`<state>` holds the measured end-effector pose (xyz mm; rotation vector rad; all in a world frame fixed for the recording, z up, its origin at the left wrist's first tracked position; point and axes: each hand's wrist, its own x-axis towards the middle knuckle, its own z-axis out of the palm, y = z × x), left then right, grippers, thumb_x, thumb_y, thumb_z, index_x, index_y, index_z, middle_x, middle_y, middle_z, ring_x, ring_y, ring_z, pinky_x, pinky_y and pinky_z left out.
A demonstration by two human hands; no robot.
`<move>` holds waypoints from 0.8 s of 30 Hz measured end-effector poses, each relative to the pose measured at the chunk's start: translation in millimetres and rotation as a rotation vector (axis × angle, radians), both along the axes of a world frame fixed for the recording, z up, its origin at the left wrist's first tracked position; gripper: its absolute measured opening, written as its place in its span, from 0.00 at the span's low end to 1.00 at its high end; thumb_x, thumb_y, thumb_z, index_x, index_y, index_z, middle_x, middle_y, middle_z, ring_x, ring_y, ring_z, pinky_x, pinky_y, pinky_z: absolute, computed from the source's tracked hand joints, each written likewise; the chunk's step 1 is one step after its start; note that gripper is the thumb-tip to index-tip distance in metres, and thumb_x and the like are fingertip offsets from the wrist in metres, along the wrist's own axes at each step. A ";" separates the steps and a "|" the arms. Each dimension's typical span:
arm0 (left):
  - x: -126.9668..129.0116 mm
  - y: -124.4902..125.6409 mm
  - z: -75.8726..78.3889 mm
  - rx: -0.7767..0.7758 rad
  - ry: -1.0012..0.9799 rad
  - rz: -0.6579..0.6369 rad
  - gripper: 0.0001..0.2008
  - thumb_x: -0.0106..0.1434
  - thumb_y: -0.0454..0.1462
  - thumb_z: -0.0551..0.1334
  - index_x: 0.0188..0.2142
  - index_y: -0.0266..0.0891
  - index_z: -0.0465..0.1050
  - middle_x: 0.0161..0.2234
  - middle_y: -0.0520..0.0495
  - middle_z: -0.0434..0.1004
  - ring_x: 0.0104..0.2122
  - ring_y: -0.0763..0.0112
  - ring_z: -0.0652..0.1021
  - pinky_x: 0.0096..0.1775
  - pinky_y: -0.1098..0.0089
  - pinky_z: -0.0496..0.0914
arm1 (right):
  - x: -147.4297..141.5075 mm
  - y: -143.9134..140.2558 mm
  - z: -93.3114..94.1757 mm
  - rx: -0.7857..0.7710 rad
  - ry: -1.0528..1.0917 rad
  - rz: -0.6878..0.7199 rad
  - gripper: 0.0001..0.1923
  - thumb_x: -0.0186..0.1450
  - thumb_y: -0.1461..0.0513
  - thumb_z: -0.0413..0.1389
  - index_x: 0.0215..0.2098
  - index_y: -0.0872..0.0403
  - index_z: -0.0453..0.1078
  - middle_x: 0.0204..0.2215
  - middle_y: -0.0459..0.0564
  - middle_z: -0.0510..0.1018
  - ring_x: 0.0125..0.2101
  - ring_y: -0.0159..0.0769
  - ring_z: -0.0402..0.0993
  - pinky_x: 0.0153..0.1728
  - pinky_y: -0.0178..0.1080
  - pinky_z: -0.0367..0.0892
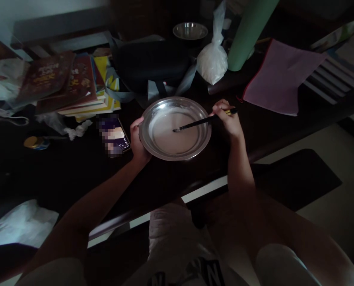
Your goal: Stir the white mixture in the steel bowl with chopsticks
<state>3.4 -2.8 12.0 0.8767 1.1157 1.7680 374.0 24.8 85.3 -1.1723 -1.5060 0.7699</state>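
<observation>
A shiny metal bowl sits at the middle of the dark table, holding a pale, milky liquid. My left hand grips the bowl's left rim, thumb on top and the other fingers hidden beneath. In my right hand is a pair of dark chopsticks, closed in the fingers and slanting down to the left. Their tips lie in the liquid near the bowl's centre. Left of the bowl, close to my left hand, a lit phone rests on the table.
Behind the bowl lies a black bag with grey straps. A knotted plastic bag of white powder, a second metal bowl and a green cylinder stand farther back. Stacked books are left, a pink pouch right.
</observation>
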 end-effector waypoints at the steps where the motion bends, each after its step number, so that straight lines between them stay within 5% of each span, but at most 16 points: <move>1: -0.1 -0.1 0.5 -0.008 -0.007 -0.002 0.22 0.80 0.61 0.76 0.57 0.49 0.89 0.60 0.43 0.94 0.64 0.49 0.89 0.73 0.49 0.84 | 0.1 -0.1 -0.2 -0.002 0.008 0.002 0.32 0.72 0.26 0.73 0.34 0.41 0.89 0.38 0.50 0.78 0.54 0.56 0.83 0.73 0.69 0.77; 6: 0.5 1.3 -0.3 -0.003 -0.009 0.003 0.24 0.82 0.62 0.74 0.58 0.47 0.88 0.60 0.41 0.93 0.62 0.51 0.89 0.72 0.49 0.85 | -2.0 -0.9 1.7 -0.039 -0.025 0.050 0.28 0.69 0.30 0.79 0.38 0.41 0.90 0.38 0.49 0.79 0.54 0.56 0.83 0.72 0.68 0.78; 24: 0.0 0.0 0.7 -0.012 0.018 0.007 0.24 0.80 0.61 0.74 0.58 0.47 0.90 0.60 0.40 0.93 0.64 0.49 0.89 0.74 0.45 0.83 | -3.8 -2.8 6.5 -0.030 -0.025 0.050 0.35 0.66 0.22 0.75 0.32 0.40 0.87 0.35 0.48 0.77 0.51 0.53 0.82 0.69 0.65 0.78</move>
